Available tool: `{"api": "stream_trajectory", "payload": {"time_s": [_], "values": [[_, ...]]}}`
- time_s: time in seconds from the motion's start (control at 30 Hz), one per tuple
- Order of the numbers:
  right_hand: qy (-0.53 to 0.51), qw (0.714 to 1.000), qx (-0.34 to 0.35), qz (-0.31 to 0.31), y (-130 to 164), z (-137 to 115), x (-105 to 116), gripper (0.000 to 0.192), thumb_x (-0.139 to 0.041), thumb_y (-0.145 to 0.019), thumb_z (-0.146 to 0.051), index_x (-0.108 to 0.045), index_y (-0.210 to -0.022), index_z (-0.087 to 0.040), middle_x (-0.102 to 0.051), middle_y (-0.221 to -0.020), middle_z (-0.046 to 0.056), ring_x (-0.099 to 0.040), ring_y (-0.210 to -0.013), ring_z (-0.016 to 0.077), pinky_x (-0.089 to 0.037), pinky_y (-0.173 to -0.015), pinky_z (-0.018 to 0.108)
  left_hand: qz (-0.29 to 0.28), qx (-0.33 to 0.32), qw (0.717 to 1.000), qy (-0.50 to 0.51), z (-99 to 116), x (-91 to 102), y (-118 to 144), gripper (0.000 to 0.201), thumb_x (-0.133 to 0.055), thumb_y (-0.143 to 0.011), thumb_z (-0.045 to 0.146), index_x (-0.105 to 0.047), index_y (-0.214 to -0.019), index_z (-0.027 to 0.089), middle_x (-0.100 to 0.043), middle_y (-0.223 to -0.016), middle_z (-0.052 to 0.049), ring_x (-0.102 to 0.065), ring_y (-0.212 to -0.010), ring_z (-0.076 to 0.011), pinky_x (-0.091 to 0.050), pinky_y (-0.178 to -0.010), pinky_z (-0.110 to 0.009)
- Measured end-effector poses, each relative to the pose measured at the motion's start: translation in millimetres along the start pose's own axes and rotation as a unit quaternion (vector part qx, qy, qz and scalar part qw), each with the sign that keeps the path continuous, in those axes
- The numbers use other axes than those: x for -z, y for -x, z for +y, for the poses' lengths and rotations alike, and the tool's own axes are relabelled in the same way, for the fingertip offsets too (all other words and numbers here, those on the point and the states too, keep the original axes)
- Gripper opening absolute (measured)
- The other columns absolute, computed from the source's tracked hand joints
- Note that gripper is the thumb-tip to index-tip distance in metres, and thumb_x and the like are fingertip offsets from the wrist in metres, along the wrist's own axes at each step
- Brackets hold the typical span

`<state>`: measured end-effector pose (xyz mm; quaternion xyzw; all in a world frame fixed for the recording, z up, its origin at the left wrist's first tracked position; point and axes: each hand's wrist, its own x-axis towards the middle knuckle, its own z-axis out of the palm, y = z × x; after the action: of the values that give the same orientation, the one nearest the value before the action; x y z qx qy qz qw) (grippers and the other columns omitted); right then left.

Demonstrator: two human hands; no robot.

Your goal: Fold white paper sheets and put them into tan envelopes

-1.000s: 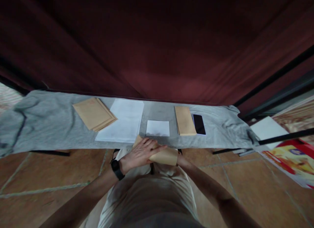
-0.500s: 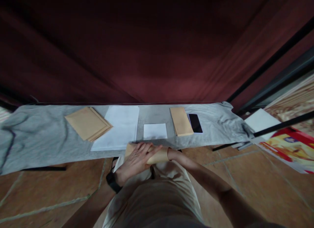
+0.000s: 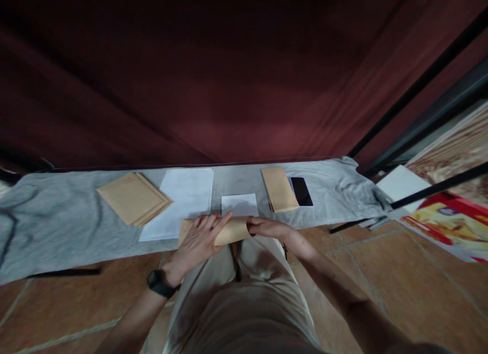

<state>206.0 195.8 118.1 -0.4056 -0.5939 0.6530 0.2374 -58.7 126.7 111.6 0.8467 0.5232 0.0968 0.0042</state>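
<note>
A brown paper envelope is held above the table's front edge, its mouth bulging open to the right. My left hand, with a black watch on the wrist, is closed on its left part, fingers over the top and thumb lying across the paper. At the right end, my right hand has its fingertips at the mouth, partly hidden inside, and appears to grip the rim. Just behind the envelope lies a small white paper. Larger white sheets are to its left.
Several brown envelopes lie at the left, overlapping the white sheets. Narrower brown envelopes lie right of centre beside a phone. Grey cloth covers the narrow table. A red and yellow box stands at the right.
My right hand has drawn partly out of the envelope, so more of the hand shows. The envelope has shifted left and a little up, now overlapping the small white paper in view.
</note>
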Motion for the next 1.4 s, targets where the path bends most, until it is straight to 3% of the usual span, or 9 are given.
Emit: {"api": "stream_trajectory", "payload": {"time_s": [0.1, 0.2, 0.3, 0.43, 0.57, 0.73, 0.87, 1.17, 1.4], "values": [[-0.033, 0.995, 0.015, -0.09, -10, -2, 2, 0.031, -0.073, -0.083, -0.037, -0.074, -0.11, -0.022, -0.074, -0.113, 0.003, -0.067, -0.106, 0.0202, -0.051, -0.099, 0.033, 0.004, 0.012, 1.0, -0.014, -10, -1.5, 3, 0.098, -0.069, -0.081, 0.026, -0.015, -0.163, 0.027, -0.057, -0.133, -0.014, -0.054, -0.122, -0.0322, -0.04, -0.105, -0.046], [-0.066, 0.993, 0.045, -0.088, -13, 4, 2, 0.041, -0.068, -0.087, -0.039, -0.07, -0.125, -0.023, -0.069, -0.131, 0.007, -0.063, -0.121, 0.0212, -0.047, -0.108, 0.036, 0.01, 0.027, 0.999, -0.018, -16, -3.6, 6, 0.096, -0.068, -0.083, 0.028, -0.015, -0.163, 0.026, -0.058, -0.13, -0.014, -0.054, -0.122, -0.0326, -0.04, -0.105, -0.047], [-0.012, 0.998, 0.05, -0.034, -20, 19, 2, 0.046, -0.065, -0.09, -0.035, -0.064, -0.133, -0.021, -0.066, -0.136, 0.009, -0.062, -0.123, 0.0217, -0.047, -0.108, 0.038, 0.025, 0.059, 0.998, -0.025, -23, -5.8, 9, 0.096, -0.07, -0.083, 0.029, -0.015, -0.163, 0.026, -0.059, -0.127, -0.013, -0.056, -0.12, -0.0335, -0.042, -0.105, -0.048], [0.161, 0.978, -0.018, 0.134, -42, 39, 9, 0.046, -0.055, -0.093, -0.024, -0.058, -0.139, -0.016, -0.071, -0.123, 0.011, -0.069, -0.102, 0.0204, -0.053, -0.094, 0.034, 0.034, 0.094, 0.994, -0.032, -34, -5.4, 13, 0.097, -0.071, -0.083, 0.032, -0.015, -0.162, 0.024, -0.059, -0.126, -0.014, -0.057, -0.117, -0.0344, -0.046, -0.1, -0.047], [0.244, 0.941, -0.037, 0.23, -62, 49, 12, 0.052, -0.06, -0.093, -0.025, -0.052, -0.141, -0.006, -0.062, -0.132, 0.022, -0.061, -0.12, 0.0305, -0.044, -0.105, 0.038, 0.032, 0.117, 0.991, -0.051, -42, -4.0, 16, 0.099, -0.071, -0.082, 0.036, -0.014, -0.162, 0.024, -0.058, -0.127, -0.014, -0.058, -0.115, -0.0347, -0.046, -0.099, -0.048], [0.415, 0.858, -0.07, 0.295, -78, 54, -6, 0.058, -0.073, -0.087, -0.038, -0.053, -0.135, -0.011, -0.058, -0.135, 0.023, -0.057, -0.127, 0.0334, -0.045, -0.105, 0.039, 0.03, 0.126, 0.99, -0.053, -46, -11.4, 19, 0.101, -0.071, -0.082, 0.034, -0.012, -0.162, 0.022, -0.056, -0.132, -0.016, -0.055, -0.121, -0.0352, -0.043, -0.103, -0.049], [0.461, 0.832, -0.103, 0.292, -86, 54, -14, 0.053, -0.074, -0.086, -0.038, -0.056, -0.127, -0.01, -0.063, -0.127, 0.022, -0.063, -0.118, 0.0315, -0.048, -0.098, 0.035, 0.019, 0.14, 0.989, -0.048, -50, -21.3, 23, 0.102, -0.073, -0.08, 0.033, -0.012, -0.162, 0.023, -0.055, -0.133, -0.014, -0.053, -0.124, -0.0347, -0.041, -0.106, -0.048], [0.414, 0.856, -0.104, 0.292, -95, 65, -4, 0.05, -0.075, -0.083, -0.035, -0.058, -0.124, -0.012, -0.069, -0.117, 0.016, -0.063, -0.116, 0.0294, -0.047, -0.099, 0.034, 0.012, 0.151, 0.988, -0.037, -55, -33.5, 26, 0.103, -0.074, -0.078, 0.033, -0.015, -0.162, 0.021, -0.053, -0.136, -0.015, -0.051, -0.126, -0.0357, -0.04, -0.106, -0.049], [0.291, 0.899, -0.029, 0.327, -101, 79, 3, 0.021, -0.073, -0.074, -0.022, -0.063, -0.092, -0.02, -0.069, -0.097, 0.007, -0.062, -0.104, 0.0261, -0.048, -0.093, 0.035, 0.025, 0.142, 0.989, -0.037, -56, -32.9, 25, 0.105, -0.075, -0.079, 0.034, -0.012, -0.162, 0.022, -0.055, -0.134, -0.014, -0.051, -0.126, -0.0349, -0.04, -0.106, -0.049]]}}
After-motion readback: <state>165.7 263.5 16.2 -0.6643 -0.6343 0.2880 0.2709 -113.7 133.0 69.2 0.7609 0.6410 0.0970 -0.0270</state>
